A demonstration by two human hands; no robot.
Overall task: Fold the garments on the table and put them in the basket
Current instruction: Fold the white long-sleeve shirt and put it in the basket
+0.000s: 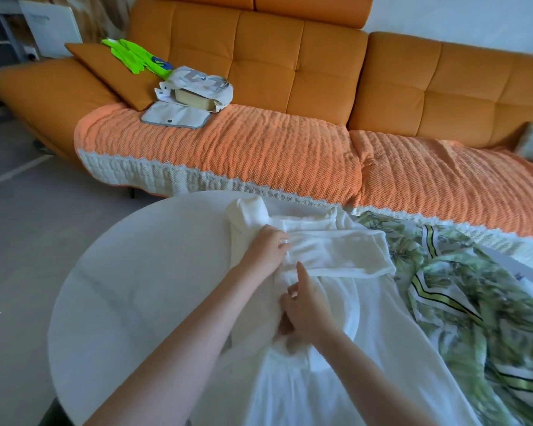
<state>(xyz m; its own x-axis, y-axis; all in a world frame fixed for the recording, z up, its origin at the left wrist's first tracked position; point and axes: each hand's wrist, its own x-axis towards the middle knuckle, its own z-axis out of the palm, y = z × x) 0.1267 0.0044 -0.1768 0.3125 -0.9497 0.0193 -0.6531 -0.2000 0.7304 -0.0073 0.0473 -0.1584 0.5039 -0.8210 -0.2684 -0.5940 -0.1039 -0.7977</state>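
Observation:
A white garment [336, 253] lies spread over the round white table [142, 287], one sleeve folded across its upper part. My left hand [266, 250] rests on the left side of the folded sleeve, its fingers gripping the cloth. Just below it, my right hand [302, 305] pinches a fold of the white cloth, index finger pointing up. A green leaf-print garment [462, 296] lies crumpled on the table's right side. No basket is in view.
An orange sofa [290, 72] with an orange knitted cover [228, 149] stands right behind the table. On it lie a bright green item [130, 55], a cream cloth bag [197, 87] and a flat grey-edged pouch [176, 115]. Grey floor [22, 210] is at the left.

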